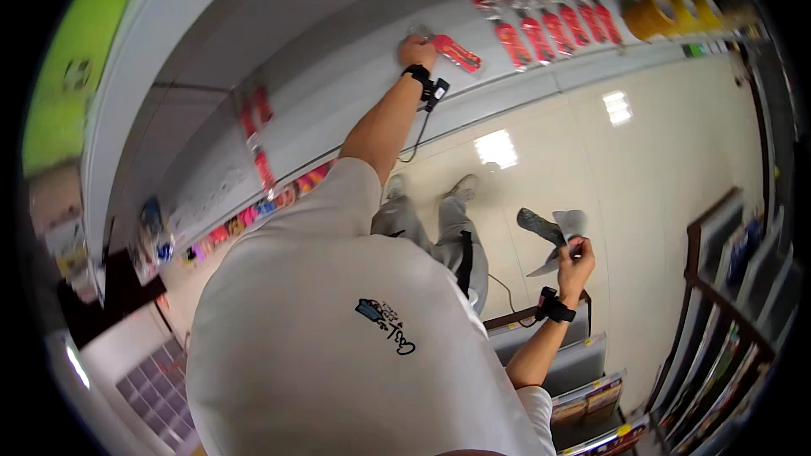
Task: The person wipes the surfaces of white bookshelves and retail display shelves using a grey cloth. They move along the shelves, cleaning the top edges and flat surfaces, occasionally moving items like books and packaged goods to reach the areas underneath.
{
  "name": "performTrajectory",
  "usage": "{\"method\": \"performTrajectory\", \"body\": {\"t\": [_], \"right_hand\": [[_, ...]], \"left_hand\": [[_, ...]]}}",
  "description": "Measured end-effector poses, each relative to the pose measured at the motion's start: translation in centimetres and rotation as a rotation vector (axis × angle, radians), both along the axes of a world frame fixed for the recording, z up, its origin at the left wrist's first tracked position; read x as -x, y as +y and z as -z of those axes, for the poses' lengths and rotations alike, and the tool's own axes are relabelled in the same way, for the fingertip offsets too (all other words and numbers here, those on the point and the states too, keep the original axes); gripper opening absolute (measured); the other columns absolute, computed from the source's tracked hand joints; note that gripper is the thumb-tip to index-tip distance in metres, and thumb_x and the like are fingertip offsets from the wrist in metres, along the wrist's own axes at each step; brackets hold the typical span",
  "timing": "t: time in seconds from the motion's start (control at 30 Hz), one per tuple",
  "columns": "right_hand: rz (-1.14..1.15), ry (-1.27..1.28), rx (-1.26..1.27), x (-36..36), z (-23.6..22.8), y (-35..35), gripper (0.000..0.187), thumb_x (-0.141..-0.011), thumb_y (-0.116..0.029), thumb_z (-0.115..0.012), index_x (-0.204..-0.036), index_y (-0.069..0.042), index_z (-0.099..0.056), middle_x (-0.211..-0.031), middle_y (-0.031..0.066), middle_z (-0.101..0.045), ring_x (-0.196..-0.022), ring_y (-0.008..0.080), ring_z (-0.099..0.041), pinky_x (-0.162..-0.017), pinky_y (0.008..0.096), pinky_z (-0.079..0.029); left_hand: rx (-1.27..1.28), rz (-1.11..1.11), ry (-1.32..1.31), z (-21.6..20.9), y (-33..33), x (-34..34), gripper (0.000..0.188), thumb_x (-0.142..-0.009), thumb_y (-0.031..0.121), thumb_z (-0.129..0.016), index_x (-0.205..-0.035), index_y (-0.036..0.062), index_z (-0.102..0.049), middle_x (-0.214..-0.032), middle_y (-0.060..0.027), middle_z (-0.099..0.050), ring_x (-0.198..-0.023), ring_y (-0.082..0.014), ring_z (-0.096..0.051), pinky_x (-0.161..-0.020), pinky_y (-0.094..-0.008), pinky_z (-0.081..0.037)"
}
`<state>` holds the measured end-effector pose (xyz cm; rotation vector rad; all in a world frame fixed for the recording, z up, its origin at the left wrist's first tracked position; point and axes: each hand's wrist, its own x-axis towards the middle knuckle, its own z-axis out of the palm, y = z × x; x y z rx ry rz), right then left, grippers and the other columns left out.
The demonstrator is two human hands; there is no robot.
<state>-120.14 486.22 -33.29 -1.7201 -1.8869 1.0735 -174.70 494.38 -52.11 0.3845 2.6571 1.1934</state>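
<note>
On the shelf [317,59], my left hand [416,51] reaches forward, its fingers closed on the clear end of a red packet [457,52] that lies slanted on the surface. The packet's contents are too blurred to make out. Lower and to the right, my right hand [576,263] is pinched around a grey cloth [571,221], which hangs out over the floor. A dark, mottled part of it sticks out to the left. Both wrists wear black straps with small devices and cables.
Several matching red packets [557,31] lie in two rows to the right on the shelf, beside yellow tape rolls [650,15]. More red packets [263,167] lie at left. Dark-framed racks [731,287] stand at right, and another rack [583,363] stands near my right forearm.
</note>
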Motion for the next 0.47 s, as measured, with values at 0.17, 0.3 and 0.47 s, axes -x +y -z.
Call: {"method": "performTrajectory", "body": {"t": [0.17, 0.3, 0.47], "right_hand": [[-0.126, 0.103, -0.043, 4.6, 1.1, 8.2, 0.012, -0.074, 0.002, -0.062, -0.084, -0.001, -0.055, -0.068, 0.0005, -0.046, -0.061, 0.0106, -0.039, -0.054, 0.0266, -0.036], [-0.171, 0.149, -0.090, 9.5, -2.1, -3.0, 0.012, -0.076, 0.002, -0.063, -0.083, -0.001, -0.054, -0.070, -0.0002, -0.045, -0.062, 0.0094, -0.038, -0.054, 0.0248, -0.035], [-0.248, 0.220, -0.100, 15.5, -12.2, -11.5, 0.011, -0.077, 0.002, -0.063, -0.083, -0.001, -0.054, -0.070, 0.0001, -0.046, -0.063, 0.0095, -0.039, -0.055, 0.0246, -0.035]], "left_hand": [[-0.492, -0.256, -0.096, -1.6, -7.3, 5.0, 0.011, -0.076, 0.009, -0.064, -0.082, 0.0037, -0.056, -0.071, -0.0139, -0.062, -0.066, -0.0274, -0.061, -0.062, -0.0388, -0.050], [-0.277, -0.111, 0.035, -8.7, -30.5, 10.2, 0.010, -0.079, 0.009, -0.062, -0.083, 0.0031, -0.055, -0.069, -0.0144, -0.062, -0.065, -0.0255, -0.061, -0.059, -0.0380, -0.049], [0.276, -0.075, 0.215, -20.9, -48.7, 15.1, 0.017, -0.084, 0.015, -0.061, -0.098, 0.0064, -0.064, -0.097, -0.0189, -0.069, -0.093, -0.0295, -0.067, -0.082, -0.0425, -0.053]]}}
